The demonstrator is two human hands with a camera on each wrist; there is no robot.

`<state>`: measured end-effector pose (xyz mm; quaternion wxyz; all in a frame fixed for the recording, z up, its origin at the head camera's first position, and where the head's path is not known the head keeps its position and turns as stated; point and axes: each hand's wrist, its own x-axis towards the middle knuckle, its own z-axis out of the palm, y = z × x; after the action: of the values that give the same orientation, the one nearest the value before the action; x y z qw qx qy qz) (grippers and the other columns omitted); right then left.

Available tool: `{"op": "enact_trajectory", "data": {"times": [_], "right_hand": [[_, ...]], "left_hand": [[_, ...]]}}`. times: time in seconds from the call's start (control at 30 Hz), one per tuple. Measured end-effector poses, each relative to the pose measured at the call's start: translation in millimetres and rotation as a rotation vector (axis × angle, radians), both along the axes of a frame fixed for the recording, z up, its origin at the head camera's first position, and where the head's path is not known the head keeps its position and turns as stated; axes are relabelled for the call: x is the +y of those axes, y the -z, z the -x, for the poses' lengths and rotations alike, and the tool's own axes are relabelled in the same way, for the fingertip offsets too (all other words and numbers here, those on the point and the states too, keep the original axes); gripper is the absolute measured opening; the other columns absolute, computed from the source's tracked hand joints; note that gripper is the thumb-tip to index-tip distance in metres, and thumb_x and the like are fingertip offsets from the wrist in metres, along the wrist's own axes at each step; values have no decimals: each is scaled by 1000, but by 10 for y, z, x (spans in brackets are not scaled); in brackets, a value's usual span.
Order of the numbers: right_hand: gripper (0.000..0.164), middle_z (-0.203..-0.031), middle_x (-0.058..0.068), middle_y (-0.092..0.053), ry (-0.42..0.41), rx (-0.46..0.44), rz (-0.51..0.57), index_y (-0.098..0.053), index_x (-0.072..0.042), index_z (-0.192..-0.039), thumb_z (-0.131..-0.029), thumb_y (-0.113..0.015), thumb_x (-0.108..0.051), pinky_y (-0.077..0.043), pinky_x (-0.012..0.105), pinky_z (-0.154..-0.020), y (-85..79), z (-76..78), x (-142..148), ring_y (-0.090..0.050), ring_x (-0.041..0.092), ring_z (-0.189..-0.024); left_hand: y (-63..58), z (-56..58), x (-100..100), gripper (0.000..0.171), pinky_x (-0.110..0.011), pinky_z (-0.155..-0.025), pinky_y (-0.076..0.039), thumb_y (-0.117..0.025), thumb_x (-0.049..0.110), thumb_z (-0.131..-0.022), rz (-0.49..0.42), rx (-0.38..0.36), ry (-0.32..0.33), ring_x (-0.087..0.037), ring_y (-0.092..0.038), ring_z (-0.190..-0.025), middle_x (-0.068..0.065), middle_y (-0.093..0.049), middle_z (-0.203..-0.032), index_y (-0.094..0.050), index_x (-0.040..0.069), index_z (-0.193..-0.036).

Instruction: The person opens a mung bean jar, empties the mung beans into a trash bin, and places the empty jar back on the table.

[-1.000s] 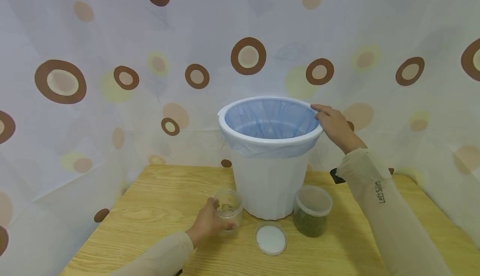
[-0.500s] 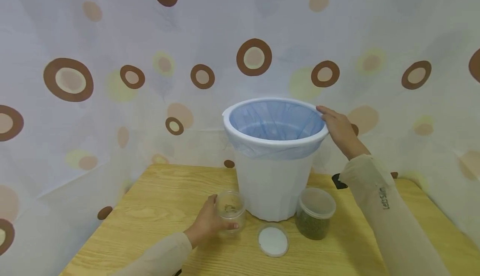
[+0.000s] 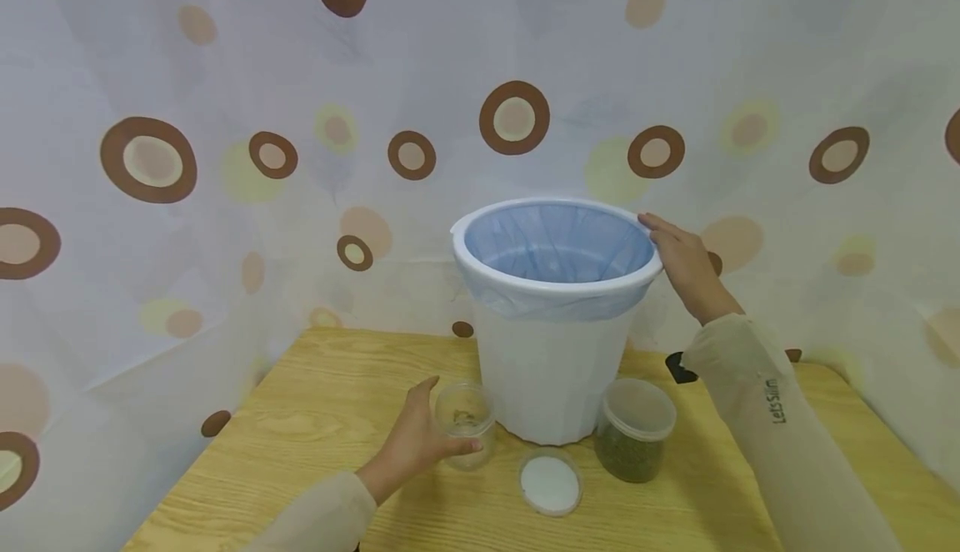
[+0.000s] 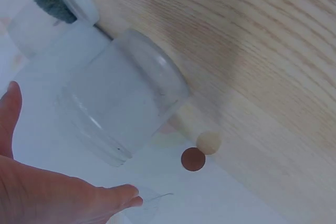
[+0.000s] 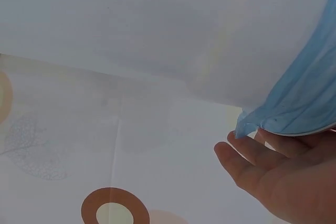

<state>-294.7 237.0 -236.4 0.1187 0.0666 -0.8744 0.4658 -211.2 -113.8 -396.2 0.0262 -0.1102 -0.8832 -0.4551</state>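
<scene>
In the head view a white trash bin (image 3: 553, 368) with a blue bag (image 3: 558, 243) lining it stands on the wooden table. My right hand (image 3: 686, 267) touches the right side of its rim, fingers fairly straight; the right wrist view has them against the bag's folded edge (image 5: 245, 125). Left of the bin's foot is a clear plastic jar (image 3: 467, 427) with a few small greenish bits visible in it. Beside it my left hand (image 3: 420, 435) is spread, thumb in front. The left wrist view shows a gap between this hand and the jar (image 4: 123, 95).
A round lid (image 3: 551, 485) with a white disc lies in front of the bin. To its right stands a second jar (image 3: 635, 439), capped, with dark green dried contents. A dotted cloth (image 3: 360, 60) hangs behind the wooden table (image 3: 330, 393).
My left hand's fingers have come away from the jar and spread wider. The right hand keeps its place on the bin's rim. The whole head view has shifted slightly.
</scene>
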Motion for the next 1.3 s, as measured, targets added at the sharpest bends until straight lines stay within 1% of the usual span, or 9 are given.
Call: {"op": "enact_trajectory", "data": {"times": [0.2,0.3,0.53,0.7,0.77,0.93,1.03,1.2,1.3], "right_hand": [[54,-155,14,-25,48,57,34,-31,-8,-150,-102,-22,-31,-16,55,-113,17,6,-13,-17,35,-144],[55,-153,17,-29,64,90,55,-31,-5,-150,-103,-22,-33,-19,54,-113,19,8,-22,-21,36,-143],[59,-150,22,-34,78,152,86,-31,0,-148,-103,-21,-36,-24,53,-111,91,-13,-4,-28,36,-139],[60,-149,20,-36,108,171,95,-33,0,-147,-102,-21,-38,-26,53,-110,135,-32,12,-31,36,-138],[60,-147,21,-39,115,191,98,-35,0,-147,-103,-21,-39,-28,54,-108,159,-39,16,-35,36,-134],[59,-142,23,-44,100,249,122,-37,3,-144,-104,-21,-38,-35,53,-104,221,-75,23,-44,38,-126],[58,-141,22,-44,91,264,140,-37,2,-144,-105,-21,-38,-38,50,-103,254,-104,43,-45,37,-126],[56,-140,20,-45,104,271,146,-37,0,-144,-105,-21,-38,-43,40,-101,312,-148,110,-48,33,-125],[54,-138,19,-46,112,292,132,-38,-1,-144,-105,-22,-36,-45,29,-98,345,-168,148,-49,31,-124]], "left_hand": [[-84,-65,30,107,-58,-104,-34,-90,30,-65,-5,90,17,-49,-34,-131,-30,-30,-144,-27,-8,-142],[-123,-88,64,104,-57,-104,-33,-90,28,-65,-25,131,25,-47,-34,-132,-28,-31,-144,-29,-7,-142],[-172,-169,180,102,-56,-106,-31,-91,26,-64,-101,132,61,-42,-34,-133,-22,-34,-144,-33,-3,-142],[-166,-201,256,101,-56,-106,-32,-90,27,-64,-111,163,78,-41,-36,-132,-21,-37,-141,-34,-4,-141],[-157,-204,287,100,-55,-105,-33,-90,27,-64,-111,171,81,-40,-37,-131,-21,-38,-141,-34,-4,-141],[-137,-203,358,99,-56,-104,-34,-90,27,-65,-131,189,98,-40,-39,-129,-21,-40,-139,-35,-5,-140],[-123,-213,402,97,-57,-104,-34,-89,25,-65,-147,193,109,-41,-39,-128,-22,-40,-138,-35,-6,-140],[-119,-247,481,93,-58,-104,-34,-88,24,-69,-169,177,132,-42,-36,-129,-22,-39,-139,-35,-5,-139],[-122,-265,526,91,-58,-104,-33,-86,24,-71,-170,171,145,-42,-36,-131,-22,-38,-140,-34,-3,-140]]}}
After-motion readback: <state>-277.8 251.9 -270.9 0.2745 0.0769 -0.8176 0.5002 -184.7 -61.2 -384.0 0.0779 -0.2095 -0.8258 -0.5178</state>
